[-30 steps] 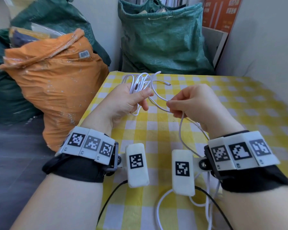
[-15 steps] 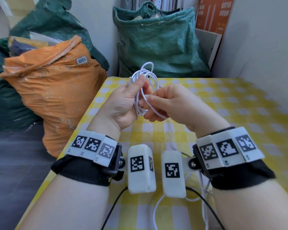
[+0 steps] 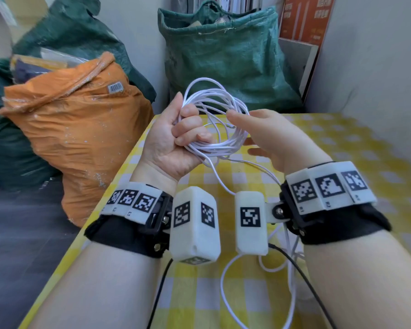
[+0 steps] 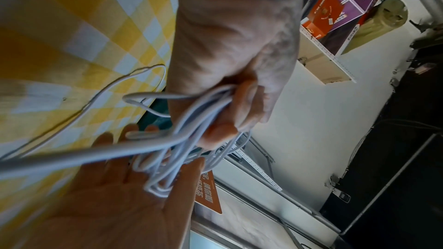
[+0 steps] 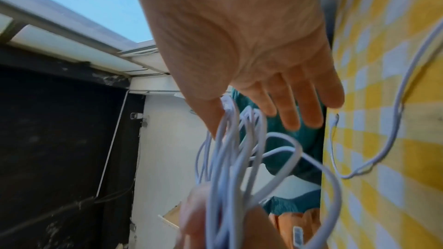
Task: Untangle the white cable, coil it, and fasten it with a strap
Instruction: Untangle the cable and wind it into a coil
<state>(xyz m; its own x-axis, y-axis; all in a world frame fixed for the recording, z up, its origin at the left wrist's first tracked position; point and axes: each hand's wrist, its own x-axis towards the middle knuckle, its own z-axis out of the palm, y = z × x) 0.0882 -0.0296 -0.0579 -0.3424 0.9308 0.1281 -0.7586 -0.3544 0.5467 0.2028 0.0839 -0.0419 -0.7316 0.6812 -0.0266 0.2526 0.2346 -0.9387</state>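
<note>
Left hand (image 3: 176, 136) fisted round upright white cable (image 3: 215, 119) coil; right hand (image 3: 268, 136) flat, empty.

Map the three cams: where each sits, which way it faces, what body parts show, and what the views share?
Head: worn on the head, looks forward and down at the yellow checked table; both forearms, left hand gripping the white cable, right hand open beside it.
Left wrist: looks along the left hand at its curled fingers.
Right wrist: looks along the right hand at straight fingers.
Shared: the cable coil and both hands appear in all three.
</note>
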